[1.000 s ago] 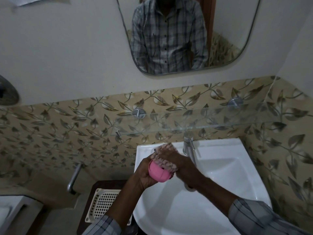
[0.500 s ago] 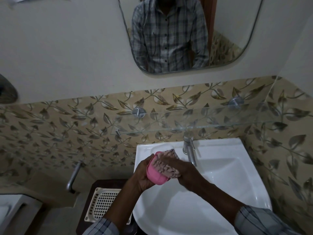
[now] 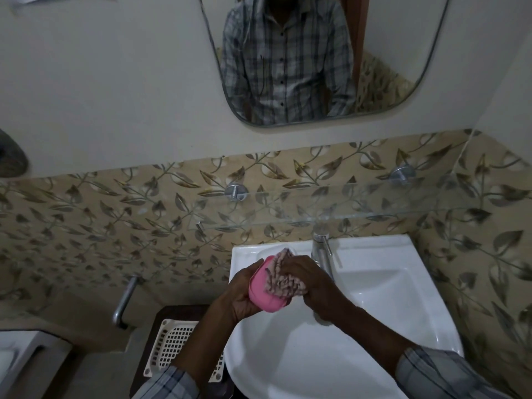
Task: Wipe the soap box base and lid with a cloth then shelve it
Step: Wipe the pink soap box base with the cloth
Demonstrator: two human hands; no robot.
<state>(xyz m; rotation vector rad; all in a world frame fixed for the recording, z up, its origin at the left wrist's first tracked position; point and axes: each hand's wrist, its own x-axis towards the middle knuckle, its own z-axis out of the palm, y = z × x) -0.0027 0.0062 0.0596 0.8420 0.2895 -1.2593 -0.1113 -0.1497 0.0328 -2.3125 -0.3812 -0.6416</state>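
A pink oval soap box part (image 3: 260, 286) is held over the left rim of the white sink (image 3: 374, 306); I cannot tell whether it is the base or the lid. My left hand (image 3: 240, 295) grips it from the left and below. My right hand (image 3: 312, 283) presses a pink-and-white patterned cloth (image 3: 283, 276) against its face. The cloth covers most of the upper side. A glass shelf (image 3: 359, 208) runs along the tiled wall above the tap.
A chrome tap (image 3: 322, 251) stands just right of my hands. A white plastic basket (image 3: 175, 344) sits on a dark stand left of the sink. A metal handle (image 3: 125, 300) juts from the wall on the left. A mirror (image 3: 403, 67) hangs above.
The pink part has been turned in my left hand, from its rounded end facing me to its broad side. The cloth now lies across its upper face, a little further right.
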